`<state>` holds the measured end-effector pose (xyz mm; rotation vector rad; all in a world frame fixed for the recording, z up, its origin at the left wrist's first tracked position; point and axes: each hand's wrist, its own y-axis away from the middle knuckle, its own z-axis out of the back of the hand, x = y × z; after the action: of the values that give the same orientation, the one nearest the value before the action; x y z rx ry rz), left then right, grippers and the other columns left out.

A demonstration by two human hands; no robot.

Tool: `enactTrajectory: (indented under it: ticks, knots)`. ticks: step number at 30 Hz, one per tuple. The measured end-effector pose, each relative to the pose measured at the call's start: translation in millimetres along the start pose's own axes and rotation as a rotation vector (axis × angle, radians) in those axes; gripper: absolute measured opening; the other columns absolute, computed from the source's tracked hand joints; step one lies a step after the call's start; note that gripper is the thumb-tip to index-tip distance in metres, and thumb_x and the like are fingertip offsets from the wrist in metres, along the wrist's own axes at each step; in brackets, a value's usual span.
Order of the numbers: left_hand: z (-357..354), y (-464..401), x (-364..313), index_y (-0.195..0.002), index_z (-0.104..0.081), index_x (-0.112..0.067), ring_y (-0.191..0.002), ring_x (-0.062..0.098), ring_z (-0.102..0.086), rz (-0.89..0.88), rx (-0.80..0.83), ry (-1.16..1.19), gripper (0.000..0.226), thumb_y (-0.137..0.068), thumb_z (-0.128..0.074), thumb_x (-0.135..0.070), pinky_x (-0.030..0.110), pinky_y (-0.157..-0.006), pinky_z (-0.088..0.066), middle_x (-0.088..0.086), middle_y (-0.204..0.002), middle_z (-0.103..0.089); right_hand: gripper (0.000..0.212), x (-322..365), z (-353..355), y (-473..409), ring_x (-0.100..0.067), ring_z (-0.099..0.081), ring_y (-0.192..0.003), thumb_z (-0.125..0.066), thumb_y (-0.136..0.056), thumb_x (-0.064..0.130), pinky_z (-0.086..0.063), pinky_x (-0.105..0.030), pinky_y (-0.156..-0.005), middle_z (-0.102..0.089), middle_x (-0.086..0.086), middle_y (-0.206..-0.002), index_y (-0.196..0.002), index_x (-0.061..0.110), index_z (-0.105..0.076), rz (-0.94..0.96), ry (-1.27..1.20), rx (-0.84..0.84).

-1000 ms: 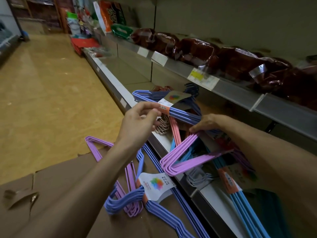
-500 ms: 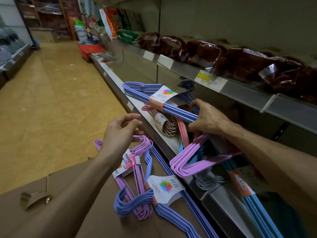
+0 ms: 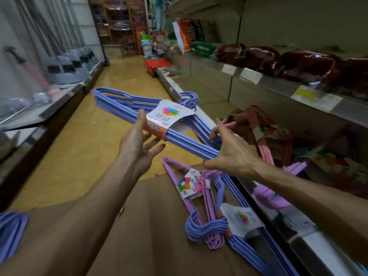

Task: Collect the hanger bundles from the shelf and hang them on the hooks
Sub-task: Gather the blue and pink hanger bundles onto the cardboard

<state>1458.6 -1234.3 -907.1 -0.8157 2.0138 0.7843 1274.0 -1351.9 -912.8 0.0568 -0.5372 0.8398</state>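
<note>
A blue hanger bundle [image 3: 127, 108] with a white and orange paper band is held out over the aisle. My right hand [image 3: 229, 152] grips its right corner. My left hand [image 3: 139, 144] is under the band with fingers spread, its thumb touching the bundle. On the cardboard box [image 3: 155, 226] below lie a purple hanger bundle [image 3: 207, 204] and another blue hanger bundle [image 3: 209, 228], both banded. Pink hanger bundles [image 3: 262, 148] and more purple ones [image 3: 272, 198] remain on the lower shelf [image 3: 310, 242] at the right. No hooks can be made out.
An upper shelf [image 3: 278, 84] at the right carries dark red wrapped packs and price tags. Across the yellow aisle floor, a left shelf [image 3: 39, 112] holds dustpans and long-handled tools. More blue hangers [image 3: 12, 232] show at the bottom left edge. Red crates stand farther down the aisle.
The blue bundle has come off the shelf and swung left over the aisle. My right hand still grips it, and my left hand rose from the box to meet its band.
</note>
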Motion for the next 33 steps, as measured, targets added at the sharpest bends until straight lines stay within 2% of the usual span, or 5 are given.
enactTrajectory:
  ticks: [5, 10, 16, 21, 33]
  knots:
    - [69.3, -53.4, -26.1, -0.145, -0.036, -0.012, -0.105, 0.040, -0.069, -0.017, -0.034, 0.171, 0.131, -0.036, -0.101, -0.044, 0.060, -0.078, -0.056, 0.018, -0.132, -0.061, 0.063, 27.6, -37.8, 15.5, -0.018, -0.060, -0.092, -0.077, -0.060, 0.049, -0.049, -0.041, -0.076, -0.060, 0.009, -0.104, -0.103, 0.037, -0.033, 0.147, -0.091, 0.072]
    - [99.3, -31.1, -50.8, -0.141, -0.032, -0.015, -0.099, 0.040, -0.071, -0.189, -0.193, 0.220, 0.065, -0.089, -0.069, -0.029, 0.064, -0.077, -0.055, 0.023, -0.118, -0.067, 0.077, 57.6, -72.3, 18.1, -0.017, -0.059, -0.098, -0.075, -0.060, 0.065, -0.050, -0.040, -0.077, -0.054, 0.011, -0.116, -0.119, 0.044, -0.029, 0.227, -0.162, 0.113]
    - [136.1, -10.1, -83.0, -0.139, -0.044, -0.006, -0.095, 0.035, -0.073, -0.255, -0.241, 0.164, 0.057, -0.094, -0.061, -0.038, 0.058, -0.071, -0.059, 0.015, -0.114, -0.072, 0.104, 98.3, -89.3, 9.9, -0.003, -0.060, -0.099, -0.078, -0.056, 0.075, -0.049, -0.032, -0.089, -0.055, 0.014, -0.112, -0.141, 0.053, -0.022, 0.038, -0.564, 0.412]
    - [169.1, 11.4, -97.7, -0.127, -0.059, 0.000, -0.105, 0.039, -0.069, -0.158, -0.176, 0.137, 0.056, -0.100, -0.048, -0.047, 0.058, -0.087, -0.055, 0.020, -0.119, -0.069, 0.062, 132.0, -103.6, -0.6, -0.014, -0.070, -0.081, -0.079, -0.068, 0.061, -0.059, -0.041, -0.078, -0.074, -0.001, -0.090, -0.112, 0.020, -0.064, -0.188, -0.866, 0.616]
    - [180.3, 20.4, -101.3, -0.131, -0.049, -0.025, -0.105, 0.038, -0.069, -0.098, -0.013, -0.098, 0.038, -0.098, -0.052, -0.045, 0.059, -0.083, -0.057, 0.021, -0.123, -0.067, 0.016, 181.3, -133.8, 5.1, -0.012, -0.022, -0.043, -0.051, -0.098, 0.010, -0.023, -0.024, -0.040, -0.025, 0.002, -0.057, -0.083, 0.014, -0.050, -0.444, -1.173, 0.643]
